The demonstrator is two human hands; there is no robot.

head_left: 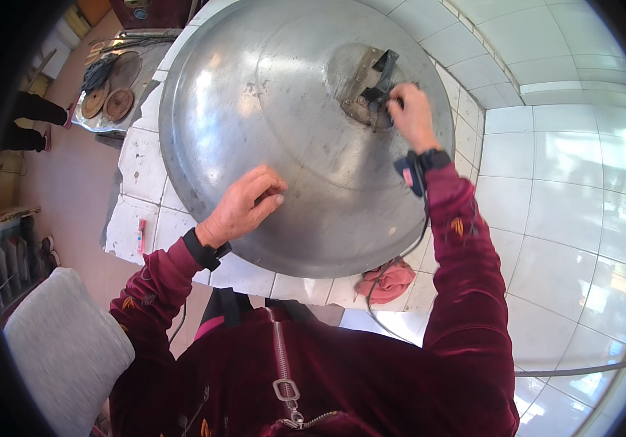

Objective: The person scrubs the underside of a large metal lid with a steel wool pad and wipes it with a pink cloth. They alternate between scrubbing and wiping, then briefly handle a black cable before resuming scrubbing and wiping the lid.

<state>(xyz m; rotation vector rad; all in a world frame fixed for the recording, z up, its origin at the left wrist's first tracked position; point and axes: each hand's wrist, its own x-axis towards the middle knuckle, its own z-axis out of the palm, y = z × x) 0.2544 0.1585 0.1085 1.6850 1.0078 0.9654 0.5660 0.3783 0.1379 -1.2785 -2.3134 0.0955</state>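
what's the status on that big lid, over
Right hand gripping the dark handle of the big metal lid. Left hand flat on its dome. Pink rag at the near rim, nothing on top.

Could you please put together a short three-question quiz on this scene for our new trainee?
1. True or false: the right hand grips the dark handle on top of the big domed metal lid.
2. Where does the left hand rest? A) flat on the lid's lower slope B) on the pink cloth C) on the grey cushion
3. Fill in: the lid sits on a white ____ counter.

Key: 1 true; 2 A; 3 tiled.
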